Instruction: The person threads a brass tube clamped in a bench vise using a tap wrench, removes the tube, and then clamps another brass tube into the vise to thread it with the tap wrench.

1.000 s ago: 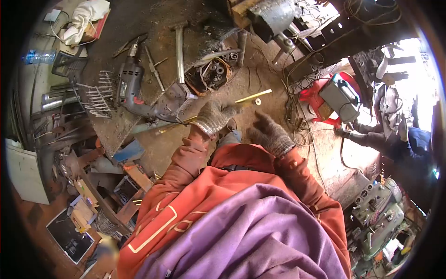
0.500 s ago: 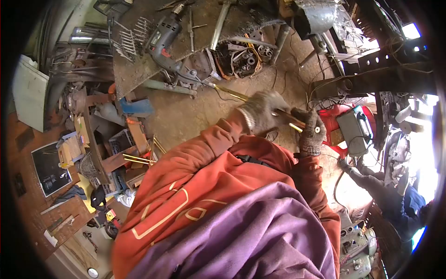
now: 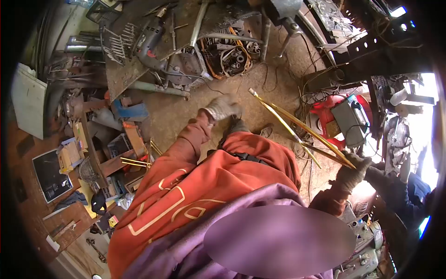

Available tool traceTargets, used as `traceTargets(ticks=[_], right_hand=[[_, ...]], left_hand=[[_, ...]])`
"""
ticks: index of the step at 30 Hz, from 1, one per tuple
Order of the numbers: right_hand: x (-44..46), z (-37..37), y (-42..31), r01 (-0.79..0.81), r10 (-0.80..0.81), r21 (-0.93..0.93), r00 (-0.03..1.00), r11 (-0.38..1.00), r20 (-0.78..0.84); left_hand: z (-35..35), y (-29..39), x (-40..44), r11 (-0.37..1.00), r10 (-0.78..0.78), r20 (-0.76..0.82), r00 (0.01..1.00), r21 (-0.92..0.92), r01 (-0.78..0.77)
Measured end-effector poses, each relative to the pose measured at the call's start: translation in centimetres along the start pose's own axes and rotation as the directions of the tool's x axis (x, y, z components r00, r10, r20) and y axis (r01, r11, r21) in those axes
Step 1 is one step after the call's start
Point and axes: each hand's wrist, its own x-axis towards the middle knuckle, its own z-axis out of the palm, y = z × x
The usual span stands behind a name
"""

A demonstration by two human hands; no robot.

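My right hand [image 3: 352,173], in a dark work glove, is at the right. It is closed around one end of a yellow folding ruler [image 3: 306,129]. The ruler's thin strips spread at angles up and left from the hand, over the floor, with a pale tip at the far end. My left hand [image 3: 224,108], in a grey knitted glove, is held in front of my body, apart from the ruler. Motion blurs its fingers, and nothing can be made out in them.
Ahead, a metal workbench [image 3: 125,81] holds a power drill [image 3: 149,39] and a hammer [image 3: 199,23]. A crate of metal parts [image 3: 232,58] stands beside it. A red plastic chair [image 3: 320,116] bears a grey box [image 3: 348,120]. At right is another person's sleeve [image 3: 418,190].
My left hand has let go of the yellow ruler and moved left. My right hand has swung right and towards me, still gripping the ruler, whose strips now show spread out.
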Motion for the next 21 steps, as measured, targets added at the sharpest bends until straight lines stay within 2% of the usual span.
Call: traceTargets(ticks=[1,2,4,5,7,8,10,11,14,15,16,17,19,20,21], right_hand=[[0.1,-1.4,-0.8,-0.074,0.077,0.151,0.997,0.986,-0.014],[0.4,-3.3,-0.9,-0.077,0.083,0.269,0.996,0.96,-0.014],[0.4,-6.8,-1.2,-0.103,0.101,0.439,0.994,0.893,0.028],[0.1,-8.0,-1.0,-0.094,0.123,0.451,0.992,0.888,-0.035],[-0.8,-10.0,0.3,-0.122,0.196,0.421,0.971,0.899,-0.136],[-0.7,-11.4,2.1,-0.059,0.198,0.445,0.941,0.894,-0.273],[-1.6,-8.7,3.0,-0.062,0.374,0.525,0.773,0.849,-0.513],[-1.3,-10.8,5.5,-0.091,0.43,0.578,0.763,0.811,-0.483],[-0.5,-16.4,15.2,-0.126,0.583,0.727,0.694,0.675,-0.422],[0.6,-21.5,18.6,-0.049,0.883,0.984,0.435,-0.174,0.178],[0.4,-24.4,23.8,0.083,0.723,0.804,0.498,-0.589,0.479],[0.1,-27.2,28.8,0.192,0.477,0.444,0.5,-0.875,0.723],[-1.1,-25.7,31.9,0.139,0.394,0.417,0.677,-0.898,0.622],[-1.0,-22.1,29.6,0.009,0.777,0.945,0.572,-0.327,0.263],[-1.5,-19.4,27.3,-0.079,0.81,0.995,0.587,0.061,-0.003]], left_hand=[[1.1,3.3,-0.1,0.995,0.096,0.009,0.995,0.013,-0.096],[2.2,6.7,-0.3,0.981,0.191,0.018,0.981,0.025,-0.192],[3.9,14.4,-0.8,0.927,0.277,0.126,0.953,-0.298,-0.23],[5.8,15.0,0.3,0.819,0.349,0.26,0.9,-0.551,-0.158],[8.7,18.0,-0.3,0.776,0.359,0.275,0.892,-0.619,-0.121],[9.4,19.7,-0.8,0.728,0.356,0.275,0.893,-0.681,-0.081],[9.1,23.6,-1.4,0.754,0.416,0.361,0.835,-0.65,-0.095],[9.4,24.7,-2.3,0.709,0.484,0.275,0.831,-0.679,-0.189],[11.8,25.0,-2.5,0.73,0.476,0.236,0.847,-0.644,-0.231],[10.9,26.5,-3.5,0.742,0.595,0.173,0.785,-0.492,-0.455],[10.2,27.1,-4.2,0.696,0.706,0.136,0.695,-0.311,-0.647],[10.2,26.9,-4.4,0.708,0.687,0.157,0.709,-0.365,-0.605],[10.2,26.8,-4.5,0.72,0.663,0.162,0.731,-0.403,-0.565],[10.1,26.8,-4.6,0.723,0.642,0.157,0.75,-0.449,-0.525],[9.6,27.3,-4.9,0.729,0.659,0.157,0.736,-0.373,-0.573]])
